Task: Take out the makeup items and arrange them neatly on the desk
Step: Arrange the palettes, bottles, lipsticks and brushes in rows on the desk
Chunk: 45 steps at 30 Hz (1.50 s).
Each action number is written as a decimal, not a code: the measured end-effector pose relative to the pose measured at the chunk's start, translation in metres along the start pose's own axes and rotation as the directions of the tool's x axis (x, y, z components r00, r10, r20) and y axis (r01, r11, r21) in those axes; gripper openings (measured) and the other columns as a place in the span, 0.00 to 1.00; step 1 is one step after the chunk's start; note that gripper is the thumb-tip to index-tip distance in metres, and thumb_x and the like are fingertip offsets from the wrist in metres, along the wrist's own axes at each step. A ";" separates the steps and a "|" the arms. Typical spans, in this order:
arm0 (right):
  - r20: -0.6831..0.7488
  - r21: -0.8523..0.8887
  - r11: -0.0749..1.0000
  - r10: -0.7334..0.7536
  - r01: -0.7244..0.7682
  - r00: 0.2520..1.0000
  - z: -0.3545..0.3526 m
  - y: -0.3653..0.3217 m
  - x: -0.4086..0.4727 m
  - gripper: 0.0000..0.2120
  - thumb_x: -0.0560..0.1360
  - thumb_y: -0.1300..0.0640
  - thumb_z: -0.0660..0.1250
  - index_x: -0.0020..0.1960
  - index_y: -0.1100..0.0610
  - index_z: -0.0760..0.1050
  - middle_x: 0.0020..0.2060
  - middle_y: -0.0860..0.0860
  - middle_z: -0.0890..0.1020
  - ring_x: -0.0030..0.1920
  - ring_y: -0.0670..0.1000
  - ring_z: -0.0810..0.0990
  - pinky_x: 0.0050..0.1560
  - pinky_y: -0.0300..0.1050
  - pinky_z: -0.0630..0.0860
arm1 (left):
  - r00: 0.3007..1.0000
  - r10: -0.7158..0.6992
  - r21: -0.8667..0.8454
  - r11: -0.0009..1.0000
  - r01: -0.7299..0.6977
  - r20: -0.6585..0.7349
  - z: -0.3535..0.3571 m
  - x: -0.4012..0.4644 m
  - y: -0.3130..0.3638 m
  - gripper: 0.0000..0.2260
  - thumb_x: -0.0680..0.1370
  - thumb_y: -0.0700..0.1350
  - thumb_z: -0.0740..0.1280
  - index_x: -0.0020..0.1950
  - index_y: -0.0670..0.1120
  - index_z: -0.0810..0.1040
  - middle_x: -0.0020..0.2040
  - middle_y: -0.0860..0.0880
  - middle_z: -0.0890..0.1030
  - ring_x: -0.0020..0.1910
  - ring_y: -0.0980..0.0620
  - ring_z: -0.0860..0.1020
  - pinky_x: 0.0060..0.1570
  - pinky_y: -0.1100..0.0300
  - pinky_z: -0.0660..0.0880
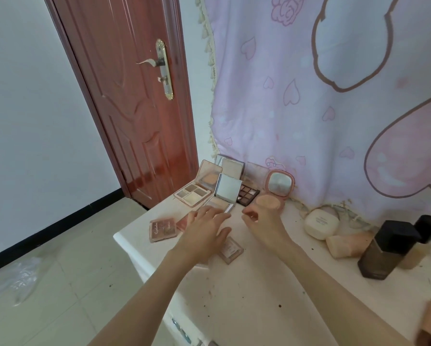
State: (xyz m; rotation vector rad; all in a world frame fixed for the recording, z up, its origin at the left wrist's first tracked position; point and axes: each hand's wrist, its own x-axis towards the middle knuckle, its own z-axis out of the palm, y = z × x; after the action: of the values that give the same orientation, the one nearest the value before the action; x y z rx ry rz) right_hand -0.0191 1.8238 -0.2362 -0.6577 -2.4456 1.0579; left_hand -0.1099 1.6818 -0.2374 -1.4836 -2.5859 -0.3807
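Several open makeup palettes stand at the desk's far corner: a pink-cased palette (195,189), a mirrored compact (228,189), a dark eyeshadow palette (247,194) and a round pink powder compact (275,193). A closed pink palette (162,229) lies flat at the left edge. Another small pink palette (230,249) lies partly under my left hand (204,228), which hovers with fingers spread and holds nothing. My right hand (263,222) is beside it, fingers loosely curled, empty as far as I can see. Both hands are just in front of the open compacts.
On the white desk (259,295), a white cushion case (320,223), a beige tube (347,244), a dark square bottle (384,250) and a black cap (428,227) sit at the right. Behind hangs a pink curtain (334,108). A red door (139,96) is left.
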 end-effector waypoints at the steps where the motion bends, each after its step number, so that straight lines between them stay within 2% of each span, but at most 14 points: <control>1: 0.021 -0.051 0.999 -0.018 0.019 1.000 -0.001 0.004 -0.012 0.10 0.77 0.59 0.63 0.56 0.58 0.78 0.52 0.53 0.81 0.53 0.51 0.77 0.54 0.42 0.71 | 1.000 0.007 0.009 1.000 -0.007 -0.003 -0.002 -0.009 0.006 0.18 0.79 0.55 0.57 0.69 0.55 0.67 0.68 0.54 0.68 0.68 0.53 0.59 0.61 0.56 0.52; 3: 0.045 -0.165 0.985 -0.049 0.056 0.998 -0.001 0.013 -0.036 0.12 0.78 0.58 0.61 0.59 0.57 0.76 0.58 0.53 0.78 0.59 0.52 0.74 0.60 0.43 0.68 | 1.000 0.012 0.048 0.999 -0.012 0.002 -0.004 -0.024 0.016 0.20 0.78 0.59 0.56 0.69 0.55 0.67 0.67 0.54 0.69 0.67 0.51 0.60 0.60 0.55 0.53; 6: 0.070 -0.306 0.942 -0.124 0.140 0.990 -0.001 0.024 -0.066 0.16 0.80 0.55 0.57 0.65 0.54 0.72 0.68 0.50 0.70 0.70 0.49 0.64 0.68 0.38 0.55 | 0.998 0.030 0.133 0.990 -0.037 0.048 -0.008 -0.039 0.025 0.25 0.76 0.63 0.55 0.70 0.54 0.65 0.66 0.53 0.70 0.66 0.48 0.61 0.60 0.53 0.55; 10: 0.102 -0.392 0.902 -0.150 0.179 0.983 -0.002 0.031 -0.088 0.18 0.81 0.52 0.53 0.70 0.50 0.66 0.73 0.48 0.63 0.74 0.46 0.55 0.72 0.40 0.44 | 0.993 0.038 0.152 0.987 -0.054 0.110 -0.010 -0.046 0.035 0.23 0.77 0.57 0.59 0.71 0.52 0.63 0.66 0.51 0.69 0.65 0.48 0.61 0.59 0.54 0.54; 15: 0.067 -0.328 0.926 -0.171 0.184 0.983 -0.007 0.035 -0.102 0.16 0.81 0.53 0.54 0.67 0.50 0.71 0.71 0.47 0.67 0.73 0.45 0.59 0.70 0.36 0.45 | 0.977 0.083 -0.069 0.995 -0.071 0.196 -0.004 -0.044 0.051 0.24 0.77 0.51 0.63 0.71 0.48 0.64 0.64 0.47 0.69 0.63 0.47 0.65 0.60 0.58 0.59; 18: 0.011 -0.226 0.963 -0.148 0.147 0.989 -0.009 0.032 -0.104 0.14 0.80 0.56 0.57 0.61 0.53 0.76 0.66 0.48 0.73 0.70 0.46 0.65 0.67 0.32 0.51 | 0.990 0.054 -0.316 0.949 -0.009 0.134 -0.001 -0.045 0.059 0.23 0.75 0.49 0.67 0.68 0.46 0.70 0.60 0.46 0.71 0.60 0.49 0.68 0.58 0.67 0.61; 20: -0.038 -0.131 0.987 -0.099 0.093 0.994 -0.013 0.029 -0.105 0.12 0.79 0.57 0.59 0.58 0.54 0.79 0.61 0.48 0.77 0.65 0.47 0.70 0.61 0.30 0.58 | 0.995 -0.088 -0.536 0.838 0.099 0.047 -0.005 -0.045 0.064 0.20 0.74 0.47 0.69 0.64 0.45 0.74 0.56 0.46 0.74 0.54 0.52 0.73 0.55 0.67 0.67; 23: -0.084 0.083 0.997 0.004 0.003 0.996 -0.020 0.024 -0.109 0.10 0.78 0.57 0.61 0.53 0.50 0.80 0.53 0.43 0.81 0.56 0.45 0.76 0.57 0.35 0.68 | 0.956 -0.291 -0.835 0.516 0.192 0.040 -0.011 -0.047 0.069 0.14 0.75 0.45 0.67 0.60 0.46 0.76 0.50 0.48 0.79 0.46 0.57 0.77 0.47 0.70 0.72; 27: -0.068 0.374 0.927 0.049 -0.020 0.996 -0.023 0.016 -0.112 0.08 0.76 0.57 0.65 0.52 0.47 0.79 0.48 0.43 0.83 0.52 0.43 0.79 0.56 0.39 0.74 | 0.923 -0.357 -0.977 0.098 0.191 0.145 -0.005 -0.050 0.075 0.10 0.77 0.45 0.64 0.57 0.48 0.78 0.51 0.48 0.81 0.50 0.51 0.80 0.48 0.65 0.76; 30: -0.087 0.539 0.842 0.096 -0.034 0.992 -0.025 0.013 -0.114 0.11 0.74 0.61 0.68 0.49 0.45 0.78 0.44 0.44 0.84 0.46 0.45 0.81 0.47 0.37 0.75 | 0.908 -0.375 -0.982 -0.060 0.177 0.187 0.001 -0.049 0.082 0.11 0.77 0.45 0.64 0.57 0.43 0.79 0.51 0.45 0.83 0.50 0.49 0.81 0.49 0.62 0.77; 35: -0.065 0.603 0.797 0.082 -0.027 0.995 -0.031 0.017 -0.114 0.12 0.71 0.61 0.71 0.47 0.44 0.79 0.48 0.44 0.82 0.44 0.39 0.81 0.45 0.31 0.75 | 0.915 -0.368 -0.986 -0.062 0.153 0.165 0.005 -0.048 0.092 0.11 0.75 0.45 0.68 0.56 0.44 0.79 0.54 0.44 0.81 0.53 0.47 0.80 0.54 0.56 0.76; 38: -0.054 0.626 0.780 0.058 -0.011 0.997 -0.031 0.018 -0.114 0.15 0.71 0.62 0.71 0.43 0.41 0.81 0.44 0.43 0.83 0.43 0.39 0.81 0.43 0.29 0.74 | 0.923 -0.356 -0.986 0.028 0.164 0.144 0.005 -0.048 0.096 0.12 0.74 0.46 0.69 0.57 0.47 0.79 0.51 0.51 0.83 0.50 0.51 0.81 0.52 0.59 0.77; 41: -0.081 0.687 0.726 0.086 -0.007 0.993 -0.031 0.023 -0.113 0.12 0.73 0.63 0.68 0.44 0.46 0.82 0.41 0.47 0.85 0.43 0.44 0.82 0.42 0.34 0.76 | 0.926 -0.368 -0.986 0.108 0.126 0.078 0.006 -0.047 0.094 0.11 0.74 0.43 0.69 0.56 0.46 0.78 0.47 0.55 0.83 0.46 0.56 0.81 0.49 0.60 0.77; 45: -0.040 0.841 0.539 0.148 -0.047 0.988 -0.033 0.029 -0.109 0.10 0.76 0.65 0.63 0.47 0.56 0.82 0.43 0.55 0.85 0.44 0.51 0.82 0.44 0.38 0.78 | 0.943 -0.332 -0.959 0.274 0.066 -0.030 0.003 -0.046 0.091 0.11 0.74 0.35 0.68 0.51 0.49 0.78 0.44 0.51 0.79 0.41 0.61 0.78 0.44 0.67 0.76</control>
State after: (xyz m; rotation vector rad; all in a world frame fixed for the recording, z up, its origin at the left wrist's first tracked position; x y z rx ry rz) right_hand 0.0943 1.7986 -0.2556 -0.4764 -1.4824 1.9705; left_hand -0.0077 1.6881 -0.2374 -1.0731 -2.3005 -2.3415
